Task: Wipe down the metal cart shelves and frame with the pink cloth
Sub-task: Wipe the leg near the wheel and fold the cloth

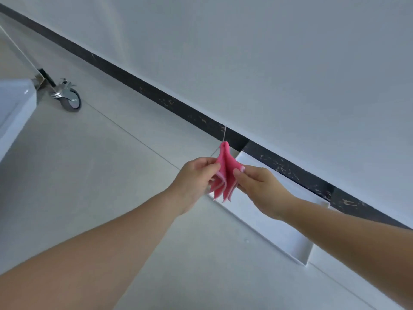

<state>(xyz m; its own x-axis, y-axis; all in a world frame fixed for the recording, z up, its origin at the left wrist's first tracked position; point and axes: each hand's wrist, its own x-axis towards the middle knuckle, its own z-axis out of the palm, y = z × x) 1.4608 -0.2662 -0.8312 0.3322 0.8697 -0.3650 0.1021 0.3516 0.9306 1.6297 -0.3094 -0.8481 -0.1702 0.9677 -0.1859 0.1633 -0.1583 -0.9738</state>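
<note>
My left fingers (pixel 209 164) and right fingertips (pixel 239 170) pinch opposite edges of the pink cloth (pixel 225 173). It hangs in loose pleats between them, in the air above the floor and well apart from the cart. Left hand (pixel 192 177) and right hand (pixel 259 186): fingers curled in on the fabric, none spread. A loose thread (pixel 224 133) stands up from the cloth's top corner.

Step in hand, as I judge it: opening or refolding the cloth before any wiping. To do it well I should draw the two pinches apart until the pleats flatten. Then I should fold it to a flat pad with a clean face outward, tucking the thread in so it cannot snag on the frame. The pad then goes to the cart (pixel 15 108) at far left.

Count: two hands, one cloth, one thread. One corner of the cart is in view, with one caster wheel (pixel 71 100). One white tray (pixel 279 231) lies on the floor (pixel 89 175) beside the dark baseboard (pixel 156 95).
</note>
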